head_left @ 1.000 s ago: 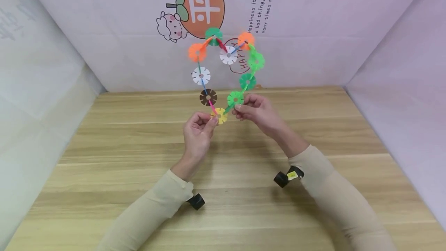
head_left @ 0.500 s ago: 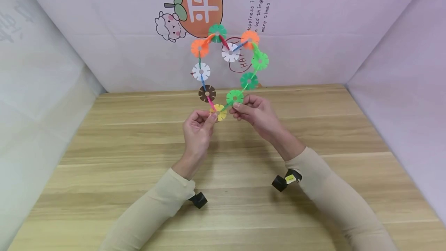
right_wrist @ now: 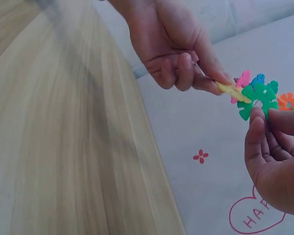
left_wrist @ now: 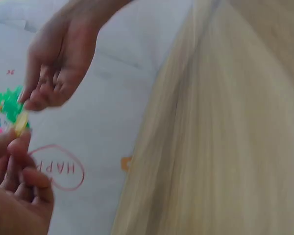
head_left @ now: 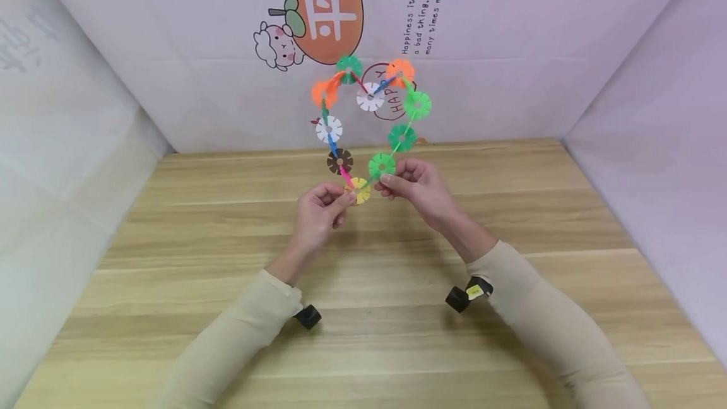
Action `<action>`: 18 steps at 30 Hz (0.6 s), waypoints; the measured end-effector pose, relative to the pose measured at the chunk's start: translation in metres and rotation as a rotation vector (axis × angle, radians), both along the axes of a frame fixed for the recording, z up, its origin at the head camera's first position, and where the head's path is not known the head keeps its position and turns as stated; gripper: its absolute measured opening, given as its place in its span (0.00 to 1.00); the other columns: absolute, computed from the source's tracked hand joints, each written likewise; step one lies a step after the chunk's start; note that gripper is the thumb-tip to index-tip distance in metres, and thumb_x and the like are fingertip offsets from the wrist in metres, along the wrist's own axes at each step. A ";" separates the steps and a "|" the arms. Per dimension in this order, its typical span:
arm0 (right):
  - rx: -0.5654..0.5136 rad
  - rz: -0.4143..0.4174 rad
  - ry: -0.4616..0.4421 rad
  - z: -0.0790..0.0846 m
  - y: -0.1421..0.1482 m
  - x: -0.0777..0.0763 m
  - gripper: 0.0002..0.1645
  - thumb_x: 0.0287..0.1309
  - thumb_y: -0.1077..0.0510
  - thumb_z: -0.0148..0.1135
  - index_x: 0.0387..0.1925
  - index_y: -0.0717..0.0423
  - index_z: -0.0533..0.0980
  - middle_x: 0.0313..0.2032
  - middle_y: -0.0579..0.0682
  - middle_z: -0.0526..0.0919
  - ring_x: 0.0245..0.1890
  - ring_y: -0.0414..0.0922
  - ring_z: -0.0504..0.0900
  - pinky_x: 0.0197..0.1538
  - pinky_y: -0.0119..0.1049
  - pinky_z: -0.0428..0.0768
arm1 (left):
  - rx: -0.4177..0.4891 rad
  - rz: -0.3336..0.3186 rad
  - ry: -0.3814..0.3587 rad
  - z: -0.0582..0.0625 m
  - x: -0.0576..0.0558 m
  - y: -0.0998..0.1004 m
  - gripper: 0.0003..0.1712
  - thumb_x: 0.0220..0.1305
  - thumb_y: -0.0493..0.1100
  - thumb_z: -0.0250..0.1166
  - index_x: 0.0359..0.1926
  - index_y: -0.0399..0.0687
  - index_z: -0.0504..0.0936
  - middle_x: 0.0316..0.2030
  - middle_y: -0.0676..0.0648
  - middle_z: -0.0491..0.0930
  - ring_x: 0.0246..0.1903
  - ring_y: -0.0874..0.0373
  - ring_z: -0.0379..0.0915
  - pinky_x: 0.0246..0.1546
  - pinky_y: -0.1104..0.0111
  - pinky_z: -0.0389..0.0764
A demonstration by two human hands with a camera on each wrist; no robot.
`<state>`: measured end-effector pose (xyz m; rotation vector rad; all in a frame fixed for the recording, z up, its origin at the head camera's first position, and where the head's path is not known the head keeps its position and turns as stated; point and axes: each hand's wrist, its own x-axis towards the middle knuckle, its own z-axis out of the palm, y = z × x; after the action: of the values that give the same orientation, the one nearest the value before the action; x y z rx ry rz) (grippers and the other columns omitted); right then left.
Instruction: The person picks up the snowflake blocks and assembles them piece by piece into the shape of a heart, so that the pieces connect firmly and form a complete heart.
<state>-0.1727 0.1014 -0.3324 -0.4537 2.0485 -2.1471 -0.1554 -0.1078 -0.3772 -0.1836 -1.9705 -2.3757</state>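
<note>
A heart-shaped loop of notched plastic snowflake discs, joined slot to slot, is held up above the table. At its bottom point, my left hand (head_left: 319, 214) pinches the yellow disc (head_left: 360, 192) between thumb and fingers. My right hand (head_left: 423, 191) pinches the loop's lower right side, at a green disc (right_wrist: 259, 98) next to the yellow one. A white disc (head_left: 370, 97) marks the dip at the top, between a green disc (head_left: 349, 69) and an orange disc (head_left: 400, 73). A brown disc (head_left: 339, 161) and another white disc (head_left: 329, 129) run up the left side.
The wood-grain table (head_left: 363, 333) spreads beneath both arms. Behind it stands a white printed cloth backdrop (head_left: 500, 93), with pale side walls at left and right. Each wrist wears a black camera (head_left: 308, 317).
The loop rose slightly, then came down and tilted a little. My left wrist and forearm swung left, while the right arm barely shifted. Both hands keep their hold.
</note>
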 end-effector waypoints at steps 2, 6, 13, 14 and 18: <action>0.040 0.012 0.006 -0.003 0.005 -0.002 0.08 0.68 0.68 0.59 0.42 0.74 0.74 0.35 0.55 0.87 0.35 0.45 0.85 0.45 0.39 0.84 | -0.108 -0.094 -0.015 0.001 -0.005 -0.011 0.04 0.65 0.35 0.70 0.37 0.39 0.83 0.29 0.46 0.86 0.17 0.61 0.71 0.18 0.74 0.70; 0.088 0.057 0.003 -0.007 0.017 -0.007 0.08 0.68 0.67 0.60 0.41 0.72 0.74 0.37 0.56 0.87 0.36 0.46 0.86 0.46 0.39 0.84 | -0.255 -0.207 0.007 0.007 -0.015 -0.034 0.13 0.68 0.41 0.68 0.49 0.38 0.84 0.38 0.43 0.87 0.22 0.56 0.76 0.22 0.71 0.74; 0.103 0.170 -0.035 -0.010 0.034 -0.012 0.06 0.69 0.67 0.59 0.39 0.70 0.74 0.38 0.60 0.86 0.39 0.48 0.86 0.47 0.40 0.84 | -0.126 -0.113 -0.008 0.028 -0.040 -0.058 0.23 0.71 0.48 0.65 0.59 0.38 0.79 0.40 0.44 0.86 0.21 0.58 0.77 0.21 0.73 0.76; 0.102 0.187 -0.037 -0.010 0.036 -0.013 0.06 0.69 0.67 0.58 0.39 0.70 0.73 0.39 0.61 0.86 0.39 0.48 0.85 0.48 0.41 0.83 | -0.092 -0.100 -0.019 0.030 -0.044 -0.059 0.23 0.71 0.49 0.65 0.59 0.38 0.79 0.40 0.43 0.86 0.20 0.59 0.77 0.21 0.73 0.75; 0.108 0.238 -0.036 -0.012 0.041 -0.014 0.07 0.69 0.68 0.57 0.39 0.73 0.71 0.39 0.64 0.86 0.39 0.50 0.85 0.49 0.43 0.83 | -0.026 -0.058 -0.055 0.038 -0.053 -0.062 0.24 0.71 0.51 0.65 0.59 0.40 0.79 0.41 0.44 0.87 0.19 0.59 0.75 0.21 0.73 0.74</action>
<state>-0.1864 0.1425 -0.3445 -0.6055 1.9676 -1.8848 -0.2084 -0.1700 -0.3396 -0.1809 -2.0488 -2.4170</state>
